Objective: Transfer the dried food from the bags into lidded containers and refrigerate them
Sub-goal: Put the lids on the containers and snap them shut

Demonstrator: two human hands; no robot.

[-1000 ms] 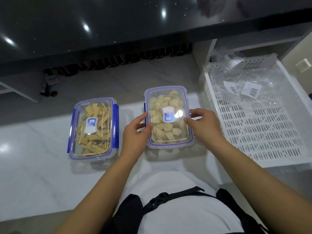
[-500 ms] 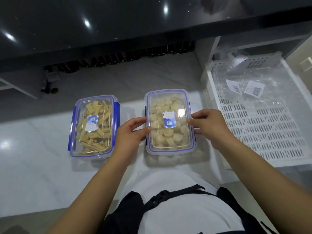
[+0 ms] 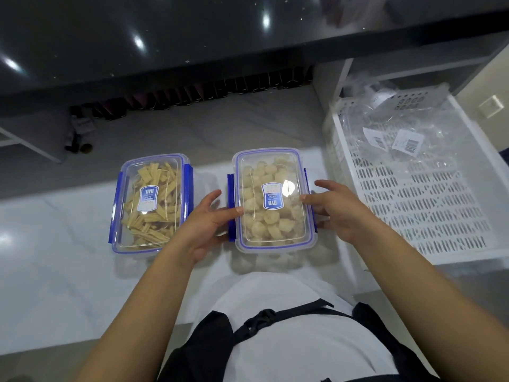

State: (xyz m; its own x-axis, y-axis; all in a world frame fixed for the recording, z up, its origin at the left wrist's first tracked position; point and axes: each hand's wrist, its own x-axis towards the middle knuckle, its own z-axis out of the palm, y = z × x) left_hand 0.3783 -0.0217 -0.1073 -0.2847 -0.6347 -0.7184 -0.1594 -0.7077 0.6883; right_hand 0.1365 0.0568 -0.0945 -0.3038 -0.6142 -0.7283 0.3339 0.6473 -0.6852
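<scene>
— Head view: where's the scallop container (image 3: 272,199)?

— On the worktop (image 3: 55,271), long axis pointing away from me, between my hands. My left hand (image 3: 205,227) touches its left clip; my right hand (image 3: 340,209) is beside the right clip.

— Your grip?

— Loose, fingers spread, holding nothing. Both hands sit equally near.

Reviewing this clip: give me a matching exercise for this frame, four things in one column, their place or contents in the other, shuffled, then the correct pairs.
Things:
1. left container
2. right container
3. white crate
4. left hand

Descriptions:
A. holds empty clear bags with barcode labels
B. filled with pale round pieces
C. between the two containers, thumb on a lid edge
D. filled with yellowish strips

Pairs: 1-D, 2-B, 3-A, 4-C
</scene>
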